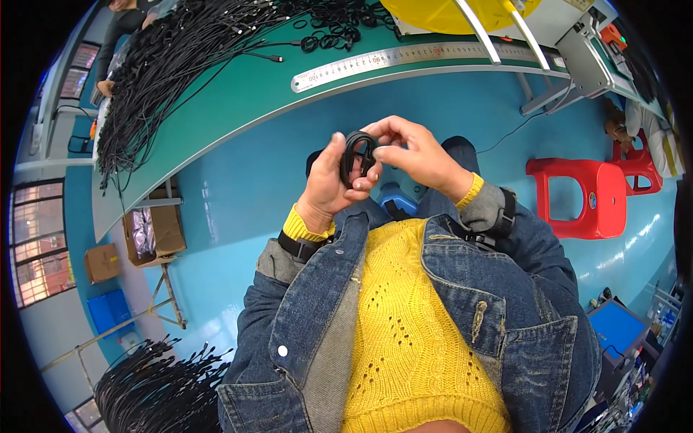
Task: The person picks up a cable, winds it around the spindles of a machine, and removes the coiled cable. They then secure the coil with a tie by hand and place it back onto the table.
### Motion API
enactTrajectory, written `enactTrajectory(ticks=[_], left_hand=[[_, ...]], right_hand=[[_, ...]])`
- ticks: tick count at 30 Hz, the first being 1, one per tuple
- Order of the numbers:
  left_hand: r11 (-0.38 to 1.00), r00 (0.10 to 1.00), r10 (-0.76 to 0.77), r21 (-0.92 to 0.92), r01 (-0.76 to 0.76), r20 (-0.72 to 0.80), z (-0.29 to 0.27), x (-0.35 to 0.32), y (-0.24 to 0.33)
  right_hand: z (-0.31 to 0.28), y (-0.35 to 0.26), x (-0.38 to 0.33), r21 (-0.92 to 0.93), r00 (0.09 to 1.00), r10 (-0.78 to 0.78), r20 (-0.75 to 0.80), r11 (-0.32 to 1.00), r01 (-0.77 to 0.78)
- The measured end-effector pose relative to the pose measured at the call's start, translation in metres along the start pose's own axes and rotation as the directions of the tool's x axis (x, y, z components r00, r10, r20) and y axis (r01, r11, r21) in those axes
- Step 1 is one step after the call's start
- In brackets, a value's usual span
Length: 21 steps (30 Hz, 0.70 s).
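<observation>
Above my lap, my left hand (328, 177) is closed round a small coil of black cable (349, 155), thumb on one side and fingers curled under the other. At the coil's right edge, the thumb and index finger of my right hand (415, 155) pinch the cable near its top. The looped strands stand roughly upright between both hands. Whether a cable end or a tie is in the right fingertips is too small to tell.
Ahead is a green-topped table (216, 101) with a heap of black cables (166, 79), black rings (325, 36) and a long steel ruler (390, 59). Red stools (588, 198) stand at right. Cardboard boxes (170, 231) and more cables (155, 390) lie at left. Another person's hand (106, 88) rests at the table's far left.
</observation>
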<state>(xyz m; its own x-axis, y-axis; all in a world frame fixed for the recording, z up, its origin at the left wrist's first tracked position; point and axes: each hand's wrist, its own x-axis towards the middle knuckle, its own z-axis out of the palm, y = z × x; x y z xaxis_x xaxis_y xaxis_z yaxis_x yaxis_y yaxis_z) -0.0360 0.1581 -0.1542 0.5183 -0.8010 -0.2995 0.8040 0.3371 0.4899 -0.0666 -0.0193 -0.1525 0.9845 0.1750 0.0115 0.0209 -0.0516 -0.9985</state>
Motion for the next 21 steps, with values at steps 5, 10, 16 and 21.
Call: enactTrajectory(ticks=[5,10,16,21], left_hand=[[0.988,0.993,-0.094,0.119,0.102,-0.074,0.003,-0.005,-0.004],[0.982,0.993,-0.084,0.164,0.097,-0.086,0.005,-0.005,-0.005],[0.881,0.994,-0.106,0.459,0.109,-0.033,-0.001,-0.003,-0.007],[0.735,0.987,-0.005,0.668,0.114,-0.162,0.020,-0.003,0.000]], right_hand=[[-0.003,0.000,0.006,-0.557,0.976,-0.219,0.010,0.809,0.188],[0.006,0.007,0.005,-0.473,0.985,-0.157,0.074,0.864,0.173],[0.008,0.031,-0.011,-0.247,0.984,-0.132,0.117,0.956,0.157],[-0.014,-0.010,-0.003,0.087,0.987,0.157,-0.047,0.984,-0.152]])
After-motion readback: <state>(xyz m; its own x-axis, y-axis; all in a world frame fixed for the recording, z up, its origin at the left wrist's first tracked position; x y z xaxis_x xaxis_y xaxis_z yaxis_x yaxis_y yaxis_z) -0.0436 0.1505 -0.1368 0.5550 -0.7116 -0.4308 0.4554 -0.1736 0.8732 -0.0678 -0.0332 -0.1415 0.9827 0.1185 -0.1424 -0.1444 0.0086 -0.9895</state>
